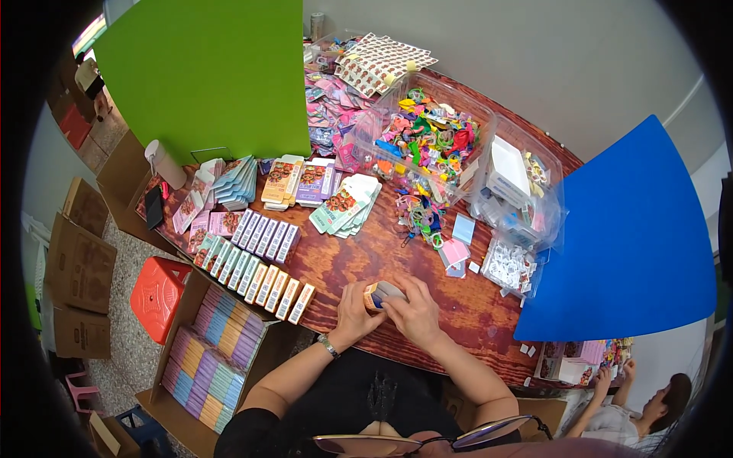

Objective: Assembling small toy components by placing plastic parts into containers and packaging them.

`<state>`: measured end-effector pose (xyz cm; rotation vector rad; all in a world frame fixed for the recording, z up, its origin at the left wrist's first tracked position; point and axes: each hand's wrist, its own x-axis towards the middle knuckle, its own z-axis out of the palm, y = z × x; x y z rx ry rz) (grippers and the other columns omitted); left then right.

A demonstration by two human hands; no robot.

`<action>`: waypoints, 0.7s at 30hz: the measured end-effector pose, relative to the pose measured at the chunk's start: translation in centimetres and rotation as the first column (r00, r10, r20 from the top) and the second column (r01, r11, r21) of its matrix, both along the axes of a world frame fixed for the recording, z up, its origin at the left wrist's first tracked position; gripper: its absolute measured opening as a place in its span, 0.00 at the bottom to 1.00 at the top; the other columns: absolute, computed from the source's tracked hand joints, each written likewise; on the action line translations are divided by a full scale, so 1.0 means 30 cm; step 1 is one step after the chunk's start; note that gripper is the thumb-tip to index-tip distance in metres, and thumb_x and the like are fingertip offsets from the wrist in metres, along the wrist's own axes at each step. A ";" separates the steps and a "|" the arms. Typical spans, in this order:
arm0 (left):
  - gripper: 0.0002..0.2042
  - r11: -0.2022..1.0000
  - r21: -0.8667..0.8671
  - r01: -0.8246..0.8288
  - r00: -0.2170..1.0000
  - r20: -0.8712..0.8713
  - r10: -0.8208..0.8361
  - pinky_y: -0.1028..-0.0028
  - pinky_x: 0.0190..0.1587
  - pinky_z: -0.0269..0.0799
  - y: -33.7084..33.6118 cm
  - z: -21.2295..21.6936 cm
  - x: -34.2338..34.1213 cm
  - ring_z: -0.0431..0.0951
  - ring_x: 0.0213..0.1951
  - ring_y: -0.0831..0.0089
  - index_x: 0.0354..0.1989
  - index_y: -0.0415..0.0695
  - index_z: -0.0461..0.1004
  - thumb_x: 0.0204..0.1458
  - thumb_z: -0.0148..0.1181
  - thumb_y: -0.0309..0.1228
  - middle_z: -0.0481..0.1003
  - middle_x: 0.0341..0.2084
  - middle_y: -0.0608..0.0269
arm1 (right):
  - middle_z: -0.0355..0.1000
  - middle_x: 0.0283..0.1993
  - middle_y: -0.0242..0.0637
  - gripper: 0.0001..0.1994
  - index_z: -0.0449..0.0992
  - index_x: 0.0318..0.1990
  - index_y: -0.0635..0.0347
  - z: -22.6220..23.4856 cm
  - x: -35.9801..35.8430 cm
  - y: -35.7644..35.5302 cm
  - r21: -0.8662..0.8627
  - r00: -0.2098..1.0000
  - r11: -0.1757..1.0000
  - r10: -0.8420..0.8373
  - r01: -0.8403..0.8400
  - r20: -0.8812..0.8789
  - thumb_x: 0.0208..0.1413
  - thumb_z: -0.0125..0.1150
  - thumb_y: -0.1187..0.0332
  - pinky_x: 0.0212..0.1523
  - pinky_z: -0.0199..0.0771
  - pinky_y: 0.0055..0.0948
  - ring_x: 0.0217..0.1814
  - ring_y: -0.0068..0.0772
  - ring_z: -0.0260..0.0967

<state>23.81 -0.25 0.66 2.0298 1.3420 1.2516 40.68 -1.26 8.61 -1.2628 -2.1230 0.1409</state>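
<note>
My left hand [355, 309] and my right hand [416, 309] are together at the near edge of the reddish wooden table [359, 259]. Between them they grip a small orange box [379, 295], held end-on with a pale flap showing. To my left, rows of small flat boxes [256, 263] lie side by side on the table. Fanned stacks of printed flat cartons [343, 206] sit beyond my hands.
Clear bins of colourful small toys [427, 137] and white packets [511, 172] stand at the back right. A green board [206, 76] and a blue board [634, 244] flank the table. An open carton of packed boxes [210, 351] and a red stool [156, 294] stand at my left. Another person [641, 408] sits low at right.
</note>
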 end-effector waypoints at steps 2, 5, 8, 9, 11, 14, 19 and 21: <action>0.35 1.000 -0.004 0.020 1.000 -0.004 -0.020 0.57 0.45 0.71 0.004 -0.001 -0.010 0.72 0.43 0.48 0.53 0.39 0.67 0.35 0.79 0.32 0.71 0.42 0.47 | 0.74 0.54 0.46 0.11 0.82 0.40 0.58 -0.009 0.013 -0.003 0.074 0.999 0.997 -0.008 0.004 0.051 0.49 0.71 0.69 0.49 0.77 0.41 0.55 0.48 0.72; 0.35 0.999 -0.027 0.032 0.999 -0.007 -0.032 0.58 0.45 0.71 0.001 0.013 -0.029 0.72 0.44 0.49 0.53 0.38 0.66 0.36 0.80 0.34 0.71 0.41 0.47 | 0.77 0.48 0.44 0.10 0.83 0.43 0.56 -0.020 0.109 0.016 -0.008 0.992 1.000 -0.002 0.001 -0.123 0.51 0.70 0.70 0.49 0.78 0.40 0.50 0.46 0.75; 0.36 0.999 -0.036 0.035 0.999 -0.001 -0.035 0.58 0.45 0.71 0.000 -0.017 -0.036 0.72 0.44 0.49 0.54 0.38 0.66 0.37 0.80 0.36 0.70 0.41 0.48 | 0.79 0.42 0.44 0.08 0.83 0.42 0.55 -0.120 0.212 0.060 -0.387 0.864 0.876 -0.411 0.287 -0.290 0.55 0.68 0.68 0.47 0.78 0.40 0.46 0.46 0.76; 0.36 0.999 -0.029 0.045 0.999 0.003 -0.045 0.58 0.45 0.70 0.003 -0.034 -0.028 0.72 0.45 0.49 0.54 0.38 0.66 0.38 0.80 0.37 0.70 0.42 0.48 | 0.78 0.42 0.45 0.09 0.81 0.42 0.56 -0.206 0.253 0.070 -0.454 0.908 0.843 -0.390 0.286 -0.151 0.56 0.68 0.66 0.45 0.77 0.40 0.46 0.47 0.76; 0.36 0.998 -0.028 0.055 0.998 0.007 -0.055 0.58 0.46 0.70 -0.002 -0.037 -0.023 0.72 0.45 0.49 0.54 0.38 0.65 0.38 0.80 0.36 0.70 0.42 0.48 | 0.77 0.42 0.46 0.10 0.80 0.42 0.57 -0.274 0.269 0.071 -0.524 0.939 0.803 -0.344 0.285 -0.016 0.57 0.68 0.64 0.44 0.77 0.41 0.46 0.47 0.76; 0.33 0.999 -0.032 0.044 0.999 0.029 -0.043 0.61 0.46 0.70 -0.008 -0.023 -0.018 0.73 0.44 0.54 0.51 0.38 0.70 0.37 0.81 0.35 0.71 0.41 0.52 | 0.73 0.43 0.45 0.15 0.74 0.42 0.58 -0.305 0.231 0.070 -0.492 0.870 0.717 -0.398 0.494 0.292 0.55 0.71 0.60 0.42 0.75 0.42 0.43 0.48 0.75; 0.36 0.997 -0.052 0.062 0.998 -0.029 -0.063 0.58 0.46 0.71 -0.005 -0.041 -0.020 0.72 0.45 0.49 0.54 0.38 0.65 0.38 0.80 0.36 0.70 0.43 0.47 | 0.74 0.40 0.45 0.12 0.74 0.40 0.60 -0.298 0.229 0.075 -0.590 0.925 0.754 -0.379 0.289 -0.032 0.55 0.71 0.66 0.38 0.76 0.40 0.39 0.46 0.76; 0.36 0.996 -0.069 0.063 0.998 -0.020 -0.064 0.58 0.46 0.70 0.000 -0.040 0.002 0.72 0.45 0.49 0.53 0.38 0.66 0.38 0.80 0.36 0.70 0.43 0.47 | 0.74 0.38 0.45 0.11 0.74 0.40 0.60 -0.189 0.214 0.044 -0.643 0.903 0.744 -0.384 0.180 -0.192 0.55 0.70 0.69 0.36 0.76 0.37 0.36 0.44 0.76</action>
